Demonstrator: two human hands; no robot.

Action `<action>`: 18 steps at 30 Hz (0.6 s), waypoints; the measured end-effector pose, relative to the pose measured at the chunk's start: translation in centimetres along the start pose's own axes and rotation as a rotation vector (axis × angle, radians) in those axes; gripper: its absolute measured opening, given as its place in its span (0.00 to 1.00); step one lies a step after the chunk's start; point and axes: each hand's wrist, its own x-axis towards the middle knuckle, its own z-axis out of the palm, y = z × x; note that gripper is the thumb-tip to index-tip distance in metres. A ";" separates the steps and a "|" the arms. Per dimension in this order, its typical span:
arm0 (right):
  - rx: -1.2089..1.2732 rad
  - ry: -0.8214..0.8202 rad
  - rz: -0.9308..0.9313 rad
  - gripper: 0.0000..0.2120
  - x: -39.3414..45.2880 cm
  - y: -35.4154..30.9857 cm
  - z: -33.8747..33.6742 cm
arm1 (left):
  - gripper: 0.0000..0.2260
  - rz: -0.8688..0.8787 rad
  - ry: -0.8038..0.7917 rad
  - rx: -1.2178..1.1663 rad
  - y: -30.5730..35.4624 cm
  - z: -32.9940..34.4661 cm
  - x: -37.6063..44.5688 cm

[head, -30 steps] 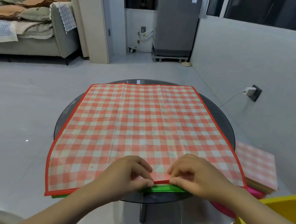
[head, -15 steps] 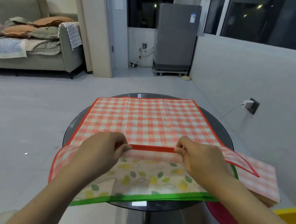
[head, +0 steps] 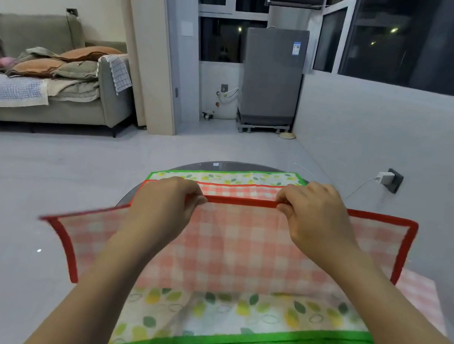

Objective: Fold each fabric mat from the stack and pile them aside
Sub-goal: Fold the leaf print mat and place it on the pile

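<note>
Round dark glass table (head: 222, 166) in front of me carries the stack, and over it my left hand (head: 164, 208) and right hand (head: 314, 215) each pinch the red hem of the red-checked mat (head: 238, 248), fingers curled tight on the cloth and holding that edge lifted toward the far side. Under it lies the leaf-print mat (head: 230, 313) with its green border, and folded checked mats (head: 420, 295) sit just to my right.
</note>
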 end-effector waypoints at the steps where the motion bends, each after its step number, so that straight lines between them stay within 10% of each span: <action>1: 0.010 -0.011 0.013 0.02 0.3 0.3 0.9 | 0.08 0.018 0.025 0.020 -0.4 0.9 0.6; 18: 0.153 -0.524 0.311 0.05 0.1 1.5 11.0 | 0.10 -0.131 -0.310 0.106 -4.5 12.0 2.9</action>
